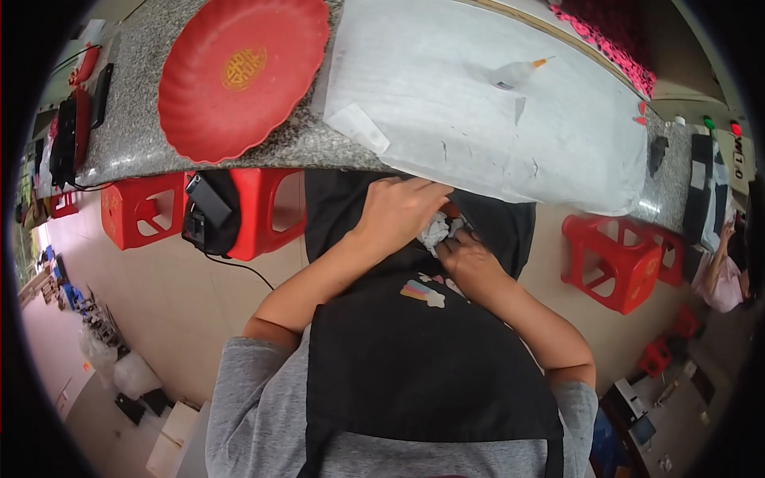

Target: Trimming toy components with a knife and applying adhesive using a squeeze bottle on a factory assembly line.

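Note:
My left hand and my right hand meet in my lap, just below the stone counter's edge. Between them sits a crumpled white wad, paper or cloth, which both hands pinch with closed fingers. A small orange bit shows just above the wad, mostly hidden. Under the hands lies my black apron with a pastel patch on it.
On the counter rest a scalloped red plastic tray, a white sheet and a small glue bottle with an orange tip. Red plastic stools stand on the tiled floor at both sides. A black device hangs on the left stool.

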A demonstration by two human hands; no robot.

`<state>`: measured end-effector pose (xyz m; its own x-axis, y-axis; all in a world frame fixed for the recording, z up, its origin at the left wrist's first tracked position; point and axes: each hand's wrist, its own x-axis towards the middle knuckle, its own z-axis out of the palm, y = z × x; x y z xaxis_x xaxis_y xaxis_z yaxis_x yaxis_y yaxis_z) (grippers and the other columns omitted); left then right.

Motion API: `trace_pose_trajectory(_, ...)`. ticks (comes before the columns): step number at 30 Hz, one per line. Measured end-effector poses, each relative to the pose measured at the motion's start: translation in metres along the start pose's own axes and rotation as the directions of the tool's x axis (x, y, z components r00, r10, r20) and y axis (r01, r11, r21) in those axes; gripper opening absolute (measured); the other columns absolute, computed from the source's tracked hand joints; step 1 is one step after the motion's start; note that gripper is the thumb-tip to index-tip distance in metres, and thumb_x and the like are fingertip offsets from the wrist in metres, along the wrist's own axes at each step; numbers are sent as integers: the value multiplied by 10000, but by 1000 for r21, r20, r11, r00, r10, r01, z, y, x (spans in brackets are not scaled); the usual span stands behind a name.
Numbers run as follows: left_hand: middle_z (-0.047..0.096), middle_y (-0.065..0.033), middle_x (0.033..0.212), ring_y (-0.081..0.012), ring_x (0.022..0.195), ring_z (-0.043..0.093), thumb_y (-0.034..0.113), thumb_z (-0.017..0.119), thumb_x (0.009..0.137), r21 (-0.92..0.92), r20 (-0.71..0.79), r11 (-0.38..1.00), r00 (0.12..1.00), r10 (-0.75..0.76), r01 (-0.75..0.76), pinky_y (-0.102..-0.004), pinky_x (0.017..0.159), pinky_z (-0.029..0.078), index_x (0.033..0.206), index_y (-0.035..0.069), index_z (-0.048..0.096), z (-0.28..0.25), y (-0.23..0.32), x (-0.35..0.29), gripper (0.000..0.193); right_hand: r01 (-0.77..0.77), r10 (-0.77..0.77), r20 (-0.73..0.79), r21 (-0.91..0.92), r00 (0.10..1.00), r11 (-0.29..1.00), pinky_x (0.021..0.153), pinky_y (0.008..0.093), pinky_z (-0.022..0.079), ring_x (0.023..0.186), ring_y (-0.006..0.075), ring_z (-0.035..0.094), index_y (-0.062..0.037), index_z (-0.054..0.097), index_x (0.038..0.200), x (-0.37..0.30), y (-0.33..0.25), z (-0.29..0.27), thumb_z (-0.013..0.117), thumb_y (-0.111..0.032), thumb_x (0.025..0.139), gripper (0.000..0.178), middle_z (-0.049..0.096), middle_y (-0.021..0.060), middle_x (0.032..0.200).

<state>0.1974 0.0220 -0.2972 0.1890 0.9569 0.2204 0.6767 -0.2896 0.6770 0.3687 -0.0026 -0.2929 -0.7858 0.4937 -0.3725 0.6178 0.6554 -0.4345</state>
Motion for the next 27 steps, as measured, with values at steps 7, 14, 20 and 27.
trace_pose_trajectory(7, 597, -33, 688, -193, 550, 562, 117, 615, 661, -2, 30, 1000, 1000, -2, 3, -281, 480, 438, 806, 101, 621, 1, 8, -2, 147, -12, 19, -29, 221, 999, 975, 755, 340, 416, 877, 280, 495, 15, 520, 803, 3, 9, 7, 516, -68, 673, 154, 554, 158, 826)
trace_pose_trajectory(14, 587, -24, 676, -201, 528, 544, 152, 606, 685, 4, 134, 1000, 991, 10, -11, -286, 484, 430, 800, 106, 619, 0, 10, -4, 124, -399, 419, 70, 481, 905, 781, 613, 404, 429, 700, 332, 557, -34, 483, 978, 12, 23, 1, 491, -144, 747, 256, 566, 177, 732)
trace_pose_trajectory(20, 587, -17, 682, -198, 551, 546, 156, 600, 692, 38, 116, 999, 993, 32, -37, -277, 509, 424, 776, 100, 613, 4, 6, -1, 102, -280, 266, -385, 21, 884, 960, 594, 360, 451, 658, 292, 580, -30, 504, 960, 12, 31, 34, 441, -122, 769, 222, 575, 174, 721)
trace_pose_trajectory(27, 603, -25, 701, -204, 591, 565, 137, 600, 685, 59, 94, 998, 996, 3, -9, -290, 535, 437, 781, 112, 615, 2, 1, 2, 100, -319, 159, -428, -332, 889, 888, 702, 276, 433, 775, 193, 567, -29, 540, 948, 49, 39, 71, 414, -113, 768, 235, 569, 148, 894)
